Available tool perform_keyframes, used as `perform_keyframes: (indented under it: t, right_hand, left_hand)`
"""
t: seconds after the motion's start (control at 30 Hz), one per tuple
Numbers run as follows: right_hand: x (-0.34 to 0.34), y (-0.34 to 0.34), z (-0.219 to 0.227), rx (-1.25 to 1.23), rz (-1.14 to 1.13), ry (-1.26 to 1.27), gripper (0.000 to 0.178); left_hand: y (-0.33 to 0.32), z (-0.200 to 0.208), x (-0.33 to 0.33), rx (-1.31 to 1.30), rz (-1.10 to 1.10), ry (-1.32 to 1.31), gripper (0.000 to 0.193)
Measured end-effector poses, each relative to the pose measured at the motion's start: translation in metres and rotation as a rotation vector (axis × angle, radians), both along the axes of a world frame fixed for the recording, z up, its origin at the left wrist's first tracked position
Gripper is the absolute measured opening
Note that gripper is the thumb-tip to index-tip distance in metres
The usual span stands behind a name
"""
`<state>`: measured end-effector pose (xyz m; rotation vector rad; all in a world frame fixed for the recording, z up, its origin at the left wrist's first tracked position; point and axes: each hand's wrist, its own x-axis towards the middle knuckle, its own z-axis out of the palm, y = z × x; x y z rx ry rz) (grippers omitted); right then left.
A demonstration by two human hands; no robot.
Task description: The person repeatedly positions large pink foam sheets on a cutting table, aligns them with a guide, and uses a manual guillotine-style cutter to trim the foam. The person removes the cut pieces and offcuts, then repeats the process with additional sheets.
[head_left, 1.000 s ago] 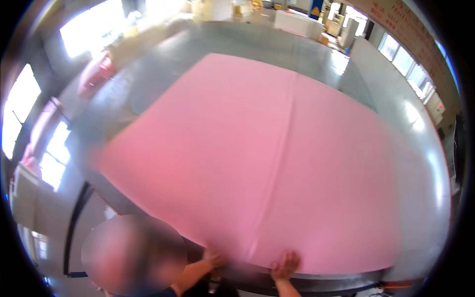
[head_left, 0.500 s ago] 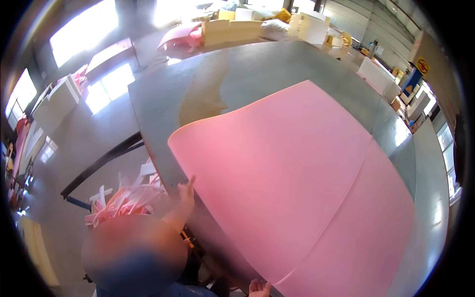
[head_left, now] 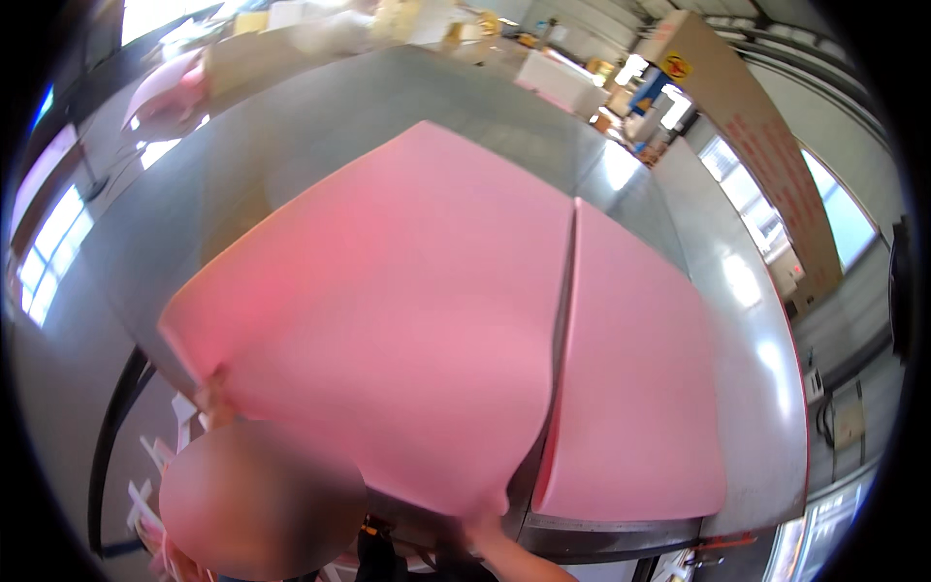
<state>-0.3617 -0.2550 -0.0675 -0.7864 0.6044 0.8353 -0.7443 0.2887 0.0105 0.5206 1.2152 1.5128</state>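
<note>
Seeing a real gap now where the big pink sheet and the narrower sheet met a second ago, so they're separate pieces on the grey table. Left hand and right hand, well apart, look clamped on the big one's near edge. Its gap-side edge points away from the person; fisheye hides the long axis.
</note>
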Motion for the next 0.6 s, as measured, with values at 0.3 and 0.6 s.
perform_keyframes:
  t: [0.3, 0.6]
  right_hand:
    - [-0.113, 0.008, 0.036, 0.053, 0.402, 0.212, 0.039]
    - [-0.111, -0.225, -0.097, -0.803, 1.241, -1.049, 0.070]
  left_hand:
    - [0.018, 0.021, -0.057, -0.194, -0.086, 0.586, 0.051]
    - [-0.367, -0.016, 0.201, 0.655, -0.630, 0.795, 0.040]
